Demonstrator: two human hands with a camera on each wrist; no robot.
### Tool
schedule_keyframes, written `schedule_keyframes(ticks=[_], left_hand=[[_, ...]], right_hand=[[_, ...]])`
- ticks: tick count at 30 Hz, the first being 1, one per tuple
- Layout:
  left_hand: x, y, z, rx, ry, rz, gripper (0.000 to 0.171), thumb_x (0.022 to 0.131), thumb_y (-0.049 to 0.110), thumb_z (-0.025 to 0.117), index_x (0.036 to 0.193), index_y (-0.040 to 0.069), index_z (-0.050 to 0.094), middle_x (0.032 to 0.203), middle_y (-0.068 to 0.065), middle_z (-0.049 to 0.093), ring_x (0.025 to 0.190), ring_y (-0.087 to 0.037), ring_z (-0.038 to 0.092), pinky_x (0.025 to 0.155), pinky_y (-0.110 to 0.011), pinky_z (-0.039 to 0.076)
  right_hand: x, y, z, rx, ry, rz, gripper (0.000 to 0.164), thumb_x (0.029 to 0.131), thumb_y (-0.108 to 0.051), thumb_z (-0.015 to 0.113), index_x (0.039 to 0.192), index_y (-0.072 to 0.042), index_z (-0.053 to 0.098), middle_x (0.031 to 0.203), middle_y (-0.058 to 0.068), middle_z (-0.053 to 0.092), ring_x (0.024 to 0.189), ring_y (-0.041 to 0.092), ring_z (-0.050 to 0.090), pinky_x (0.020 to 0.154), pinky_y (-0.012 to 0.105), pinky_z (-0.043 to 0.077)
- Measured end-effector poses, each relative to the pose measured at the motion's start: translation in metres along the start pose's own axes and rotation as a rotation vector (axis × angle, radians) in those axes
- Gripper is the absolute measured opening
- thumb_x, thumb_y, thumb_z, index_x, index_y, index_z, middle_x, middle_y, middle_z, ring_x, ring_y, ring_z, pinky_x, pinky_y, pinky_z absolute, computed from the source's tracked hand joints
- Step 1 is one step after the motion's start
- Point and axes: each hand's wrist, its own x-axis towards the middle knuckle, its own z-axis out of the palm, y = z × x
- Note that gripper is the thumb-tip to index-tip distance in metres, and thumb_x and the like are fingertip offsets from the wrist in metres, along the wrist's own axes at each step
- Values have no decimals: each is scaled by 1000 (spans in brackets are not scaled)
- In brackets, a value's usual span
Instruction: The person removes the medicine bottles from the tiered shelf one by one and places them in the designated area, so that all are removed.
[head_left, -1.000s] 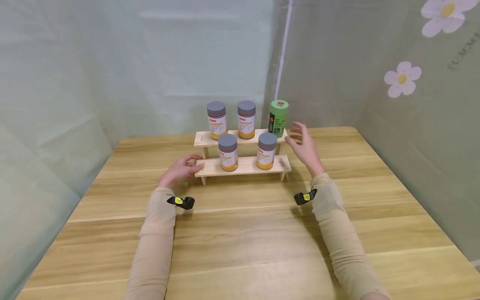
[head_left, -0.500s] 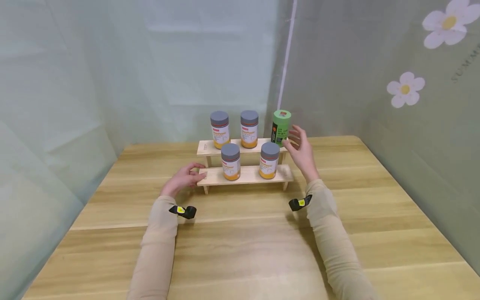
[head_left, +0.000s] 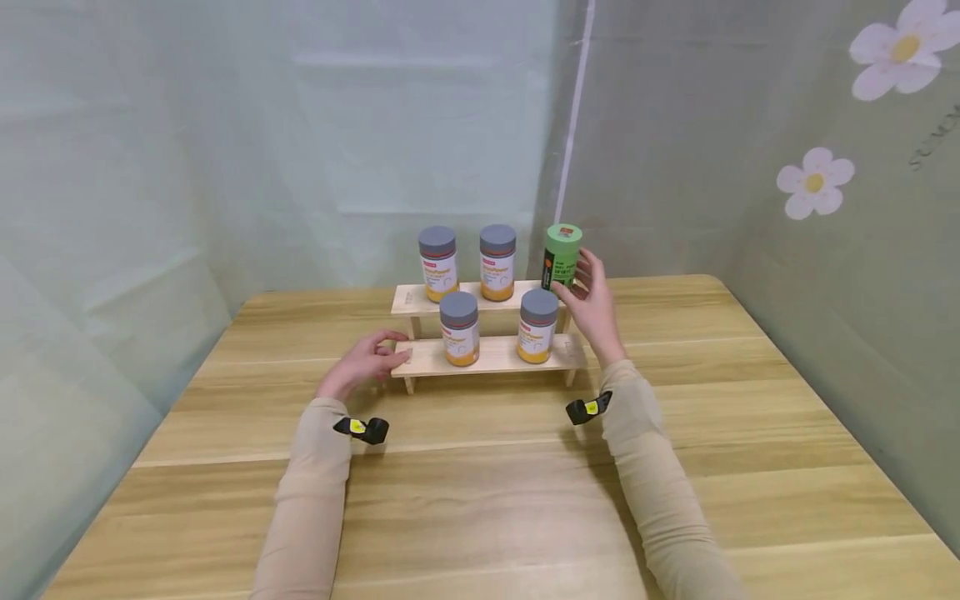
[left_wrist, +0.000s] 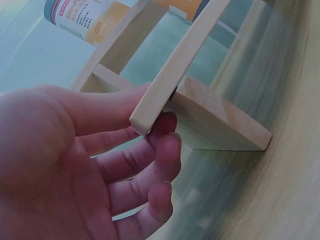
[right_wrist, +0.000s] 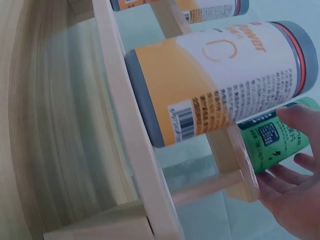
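A two-tier wooden display stand [head_left: 491, 357] stands on the table. My left hand [head_left: 365, 360] pinches the left end of its lower board, thumb on top and fingertips curled beneath, as the left wrist view shows. At the right end of the upper board is a green supplement jar [head_left: 562, 257], upright. My right hand [head_left: 595, 307] holds that jar, thumb at the front and fingers round its right side. In the right wrist view the green jar [right_wrist: 274, 140] is partly covered by the hand and by a white-and-orange jar [right_wrist: 215, 82] on the lower board.
Two grey-lidded jars stand on the upper board, one at left [head_left: 438, 265] and one in the middle [head_left: 497, 263]. The lower board bears two alike, a left jar [head_left: 460, 329] and a right jar [head_left: 537, 327]. A curtain [head_left: 420, 125] hangs behind the wooden table [head_left: 480, 492].
My right hand has moved left to the green jar and closed its fingers round it. The left hand keeps its hold on the lower board. The camera view has shifted slightly.
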Motion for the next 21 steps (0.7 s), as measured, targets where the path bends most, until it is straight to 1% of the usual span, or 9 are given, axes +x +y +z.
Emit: schedule_keyframes(ticks=[5, 8, 11, 13, 18, 21], left_hand=[[9, 6, 2, 6, -1, 20, 55, 96, 30, 61, 140, 6, 40, 84, 0, 58, 71, -16, 52, 64, -32, 47], [15, 9, 5, 11, -4, 31, 53, 96, 29, 60, 139, 6, 40, 84, -1, 57, 70, -15, 52, 63, -32, 48], [17, 9, 10, 13, -14, 48, 52, 97, 29, 59, 139, 5, 40, 82, 0, 55, 69, -15, 51, 62, -31, 47], [15, 7, 11, 15, -20, 62, 51, 97, 28, 59, 138, 3, 40, 79, 1, 54, 68, -14, 50, 62, -31, 47], [4, -1, 8, 33, -5, 59, 48, 98, 22, 57, 137, -1, 39, 74, 2, 52, 67, -13, 48, 61, -31, 46], [1, -3, 5, 44, 11, 59, 48, 98, 23, 57, 137, -1, 40, 75, 2, 52, 68, -13, 49, 62, -31, 46]], right_hand=[[6, -4, -6, -32, 10, 8, 73, 92, -12, 65, 151, -11, 22, 150, 21, 38, 138, 35, 40, 115, 44, 33], [9, -5, -13, -41, 18, 18, 73, 92, -13, 65, 151, -14, 22, 150, 20, 37, 139, 35, 39, 116, 45, 31], [10, -5, -17, -52, 20, 19, 73, 93, -13, 65, 151, -16, 21, 151, 21, 37, 139, 36, 39, 115, 47, 32], [8, -3, -16, -61, 22, 20, 73, 92, -13, 65, 151, -16, 22, 150, 21, 38, 138, 36, 40, 114, 47, 34], [4, 3, -5, -89, 8, 14, 73, 91, -12, 67, 150, -13, 25, 146, 21, 42, 132, 36, 46, 107, 46, 42], [5, 2, 0, -86, 18, -7, 71, 89, -10, 68, 148, -10, 28, 144, 21, 44, 129, 37, 47, 104, 47, 44]])
